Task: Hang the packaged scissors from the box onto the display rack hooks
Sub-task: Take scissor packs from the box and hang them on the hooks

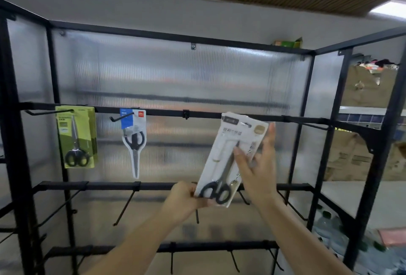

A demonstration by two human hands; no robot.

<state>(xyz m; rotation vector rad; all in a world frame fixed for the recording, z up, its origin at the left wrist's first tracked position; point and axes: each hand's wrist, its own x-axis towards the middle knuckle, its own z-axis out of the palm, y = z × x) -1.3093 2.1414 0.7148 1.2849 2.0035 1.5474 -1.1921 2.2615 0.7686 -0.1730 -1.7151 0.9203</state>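
On the left of the black metal display rack point(13, 120), a green card pack of black-handled scissors point(75, 137) hangs from the leftmost hook of the upper rail; there seem to be more green packs stacked behind it, though how many I cannot tell. Next along, a blue-and-white pack of slim scissors point(134, 140) hangs from the second hook point(122, 116). So two hooks are filled, which suggests the job is under way but far from done.

Further right, the left hand point(186, 202) pinches the bottom corner of a white card pack of black-handled scissors point(228, 158), fingers curled round its edge. The pack is tilted, its top with the hang slot up at the upper rail, apparently close to a hook there, but blur hides whether it is on. The right hand point(257, 164) rests on the pack's right side with fingers mostly straight, steadying rather than gripping.

At the far right of the upper rail, one bare hook point(312, 124) sticks out. The two lower rails carry only bare hooks, several on each. The supply box is out of view, so what remains cannot be counted.
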